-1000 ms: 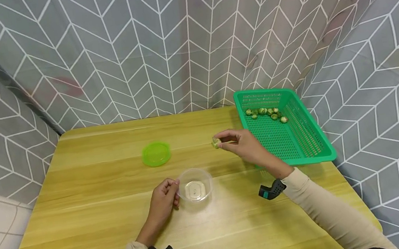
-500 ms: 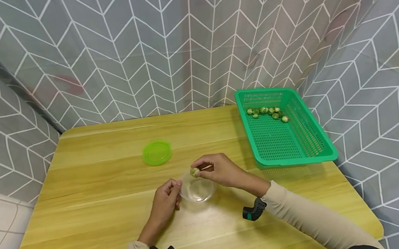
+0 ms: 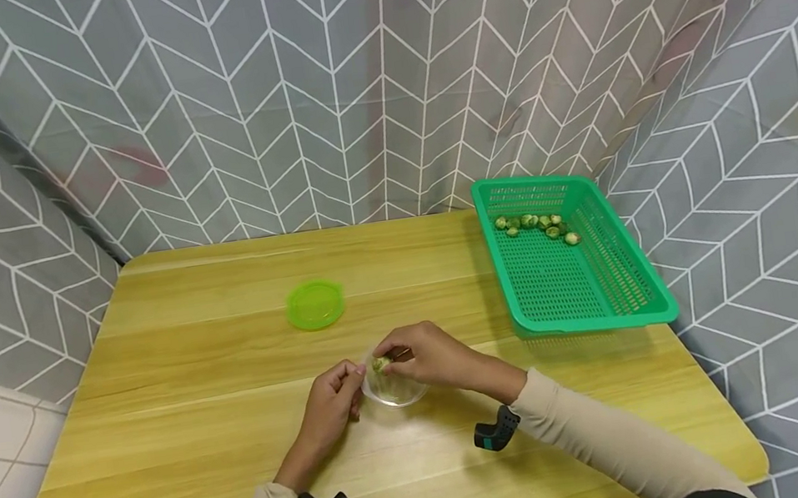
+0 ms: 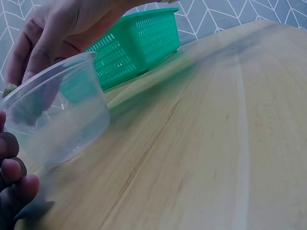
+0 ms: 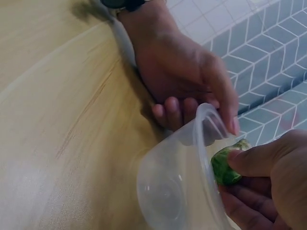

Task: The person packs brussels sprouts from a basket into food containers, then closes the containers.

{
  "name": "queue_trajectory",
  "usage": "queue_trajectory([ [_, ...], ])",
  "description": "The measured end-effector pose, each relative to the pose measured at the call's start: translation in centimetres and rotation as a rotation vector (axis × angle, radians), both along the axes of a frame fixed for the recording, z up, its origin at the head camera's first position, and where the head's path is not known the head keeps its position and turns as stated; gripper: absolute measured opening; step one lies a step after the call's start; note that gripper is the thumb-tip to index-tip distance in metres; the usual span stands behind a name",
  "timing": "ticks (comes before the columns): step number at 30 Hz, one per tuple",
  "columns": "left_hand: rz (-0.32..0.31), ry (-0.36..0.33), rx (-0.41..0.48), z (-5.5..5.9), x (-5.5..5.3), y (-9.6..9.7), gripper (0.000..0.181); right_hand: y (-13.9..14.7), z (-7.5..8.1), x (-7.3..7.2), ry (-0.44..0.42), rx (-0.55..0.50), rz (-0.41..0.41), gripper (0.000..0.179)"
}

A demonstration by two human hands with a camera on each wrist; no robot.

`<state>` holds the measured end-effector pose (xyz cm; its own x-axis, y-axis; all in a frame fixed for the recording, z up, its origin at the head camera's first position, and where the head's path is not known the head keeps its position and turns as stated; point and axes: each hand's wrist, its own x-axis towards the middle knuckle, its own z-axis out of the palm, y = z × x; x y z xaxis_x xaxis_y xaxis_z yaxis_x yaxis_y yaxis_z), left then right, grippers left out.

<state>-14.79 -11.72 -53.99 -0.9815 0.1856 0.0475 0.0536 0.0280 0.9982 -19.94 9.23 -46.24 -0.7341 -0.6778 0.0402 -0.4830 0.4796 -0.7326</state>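
A clear round plastic tub [image 3: 399,394] sits on the wooden table. My left hand [image 3: 325,406] pinches its rim at the left side, thumb on top, as the right wrist view also shows. Between the thumb and fingers of my right hand [image 3: 436,359] is a small green Brussels sprout [image 5: 225,165], pale at one end. That hand is at the tub's opening, with its fingertips reaching inside the rim in the left wrist view. The tub's bottom is partly hidden by the right hand in the head view.
A green plastic basket [image 3: 594,325] stands at the table's right, with several Brussels sprouts [image 3: 544,223] at its far end. Behind the tub lies a light green round lid [image 3: 315,305]. A patterned curtain [image 3: 322,124] hangs along the table's back edge.
My right hand has carried the Brussels sprout leftward and down from beside the basket to the tub's opening. The left hand has stayed on the rim.
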Motion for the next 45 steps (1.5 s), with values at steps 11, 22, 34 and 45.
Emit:
queue_trajectory([
  [11,-0.003,0.007,0.034,0.1,0.2,0.0,0.039,-1.2,-0.6,0.4,0.149,0.194,0.043,0.023],
  [22,-0.006,-0.023,0.065,1.5,0.6,0.3,0.038,-1.4,-0.7,1.0,0.220,0.276,0.052,0.024],
  [34,0.004,-0.025,0.049,3.1,1.0,0.6,0.036,1.8,2.5,-0.9,0.156,0.121,-0.049,0.023],
  [45,0.024,-0.018,0.042,2.9,1.1,0.6,0.037,9.7,6.7,-5.0,0.100,0.014,-0.339,0.024],
])
